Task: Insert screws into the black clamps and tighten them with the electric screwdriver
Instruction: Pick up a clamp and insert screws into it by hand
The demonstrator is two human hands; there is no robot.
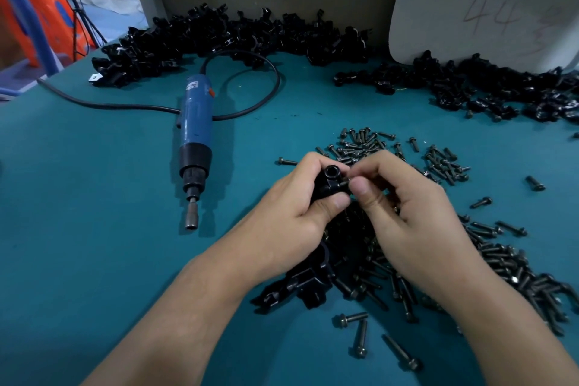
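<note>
My left hand (pixel 291 216) grips a black clamp (pixel 329 182) above the green table, its round hole facing up. My right hand (pixel 407 207) pinches a screw (pixel 346 182) at the clamp's right side; thumb and forefinger hide most of the screw. The blue electric screwdriver (pixel 195 135) lies on the table to the left of my hands, bit pointing toward me, with no hand on it. Loose dark screws (pixel 363 144) lie scattered beyond and to the right of my hands. More black clamps (pixel 310 285) lie under my wrists.
A long heap of black clamps (pixel 225 34) runs along the back of the table, with another heap (pixel 488 88) at the right. The screwdriver's black cable (pixel 269 72) loops behind it. A grey card (pixel 488 3) leans on the wall. Orange and blue stools (pixel 40 16) stand far left.
</note>
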